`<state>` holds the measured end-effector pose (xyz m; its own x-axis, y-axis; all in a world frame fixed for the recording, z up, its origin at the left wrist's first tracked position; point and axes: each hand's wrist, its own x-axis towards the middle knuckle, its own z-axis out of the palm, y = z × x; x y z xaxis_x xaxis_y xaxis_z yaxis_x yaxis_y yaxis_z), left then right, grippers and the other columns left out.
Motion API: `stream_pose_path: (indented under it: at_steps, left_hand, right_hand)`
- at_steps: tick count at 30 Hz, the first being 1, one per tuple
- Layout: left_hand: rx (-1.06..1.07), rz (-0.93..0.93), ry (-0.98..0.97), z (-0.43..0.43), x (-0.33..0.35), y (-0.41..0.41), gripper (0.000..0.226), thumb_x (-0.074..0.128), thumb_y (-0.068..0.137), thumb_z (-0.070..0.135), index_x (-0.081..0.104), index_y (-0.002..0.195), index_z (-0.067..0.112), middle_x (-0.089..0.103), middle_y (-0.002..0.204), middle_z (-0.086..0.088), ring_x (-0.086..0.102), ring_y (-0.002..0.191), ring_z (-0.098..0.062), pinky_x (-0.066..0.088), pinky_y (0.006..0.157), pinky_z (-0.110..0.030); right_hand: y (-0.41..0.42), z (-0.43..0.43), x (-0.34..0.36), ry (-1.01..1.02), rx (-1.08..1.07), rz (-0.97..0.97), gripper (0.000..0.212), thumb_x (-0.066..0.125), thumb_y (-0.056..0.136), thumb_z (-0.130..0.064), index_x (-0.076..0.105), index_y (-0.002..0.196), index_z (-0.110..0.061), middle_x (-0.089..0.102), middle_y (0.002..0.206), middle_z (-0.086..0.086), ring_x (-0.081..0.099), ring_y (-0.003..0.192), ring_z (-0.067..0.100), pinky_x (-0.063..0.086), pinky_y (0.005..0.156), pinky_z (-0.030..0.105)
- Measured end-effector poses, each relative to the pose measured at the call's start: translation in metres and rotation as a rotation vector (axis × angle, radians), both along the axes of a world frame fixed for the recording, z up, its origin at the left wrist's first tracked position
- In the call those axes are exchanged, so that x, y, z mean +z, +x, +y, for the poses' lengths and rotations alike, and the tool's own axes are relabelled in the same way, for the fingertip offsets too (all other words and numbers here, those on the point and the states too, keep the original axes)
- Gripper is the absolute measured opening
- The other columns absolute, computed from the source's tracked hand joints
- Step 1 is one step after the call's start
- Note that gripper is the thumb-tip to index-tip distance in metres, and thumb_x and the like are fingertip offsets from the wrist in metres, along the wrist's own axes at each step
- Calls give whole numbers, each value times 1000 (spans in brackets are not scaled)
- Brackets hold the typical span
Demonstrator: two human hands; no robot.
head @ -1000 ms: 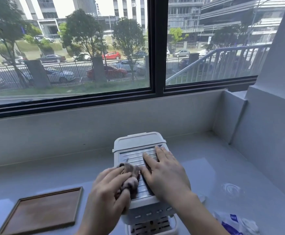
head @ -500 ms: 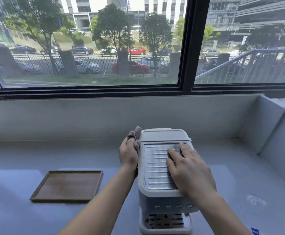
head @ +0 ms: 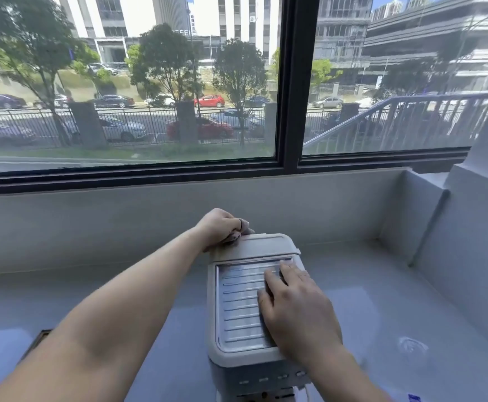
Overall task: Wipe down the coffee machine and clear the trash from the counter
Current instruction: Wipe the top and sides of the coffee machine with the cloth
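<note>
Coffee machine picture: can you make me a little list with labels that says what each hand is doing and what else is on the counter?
left hand: holds a cloth at the back left corner of the coffee machine
right hand: lies flat on the ribbed metal top, fingers spread, holding nothing
coffee machine: stands upright on the grey counter, under the window
tray: brown, on the counter to the left, mostly hidden by the left arm
wrapper: a blue and white bit at the bottom right edge
</note>
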<state>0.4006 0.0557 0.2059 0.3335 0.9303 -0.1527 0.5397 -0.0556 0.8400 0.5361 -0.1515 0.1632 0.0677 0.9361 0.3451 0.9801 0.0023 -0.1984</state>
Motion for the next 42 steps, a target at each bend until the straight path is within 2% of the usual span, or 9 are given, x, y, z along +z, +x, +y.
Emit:
stream_pose_path:
  at_steps: [3,7,12,16,20,24,28,36,42]
  left_hand:
    - [-144,508,357,-6,5,46,27,53,87,36,74,79,21,74,83,4,62,85,-23,45,72,-27]
    - [-294,490,570,-32,-6,89,27,49,93,35,73,103,25,70,111,0,61,108,-24,48,87,-32]
    - [-503,430,608,-66,-12,102,30,49,93,35,71,113,36,67,120,8,56,119,-17,46,99,-35]
    - [-436,233,490,-74,1,80,51,42,105,31,30,155,28,32,162,-2,18,152,-15,10,125,-42]
    - [-227,395,562,-84,-4,29,57,37,104,42,25,157,24,19,166,-4,11,154,-17,6,124,-37]
    - [-250,581,530,-107,-27,-1,59,36,100,48,22,155,32,19,164,-7,9,154,-25,6,125,-44]
    - [-232,711,541,-119,-39,2,65,25,100,56,12,158,29,7,168,-4,-1,155,-23,-4,125,-46]
    - [-194,685,556,-120,-41,3,62,25,99,55,18,156,32,10,167,-1,0,155,-19,-3,125,-44]
    - [-187,685,556,-119,-42,4,60,27,98,54,21,153,33,14,166,-1,2,155,-20,-1,125,-45]
  right_hand:
    - [0,-5,0,158,-31,26,27,42,89,-39,63,83,-23,67,107,-4,62,99,18,51,77,29]
    - [4,-9,-3,214,-63,124,18,53,86,-27,53,69,-22,58,81,-6,56,78,20,44,55,33]
    - [10,-13,1,483,-48,515,11,60,80,-10,64,82,-19,60,85,-5,57,83,17,46,67,27]
    - [37,7,23,532,-111,943,22,64,87,-8,65,98,-27,65,102,-3,62,102,20,48,85,24]
    - [60,57,40,121,-91,583,57,62,90,-49,48,142,-32,38,151,8,31,139,29,22,112,31]
    - [51,91,31,-273,3,425,64,54,80,-73,42,138,-50,32,157,6,34,139,29,29,116,44]
    - [49,89,30,-173,73,523,24,65,84,-45,65,82,-21,62,83,0,56,79,18,52,83,43]
    - [50,-10,-1,105,75,749,36,63,73,-28,74,107,-24,66,118,-13,51,117,-4,34,95,5]
    - [50,-44,-8,123,85,846,42,61,73,-32,74,111,-21,64,126,-10,50,123,-1,36,103,16]
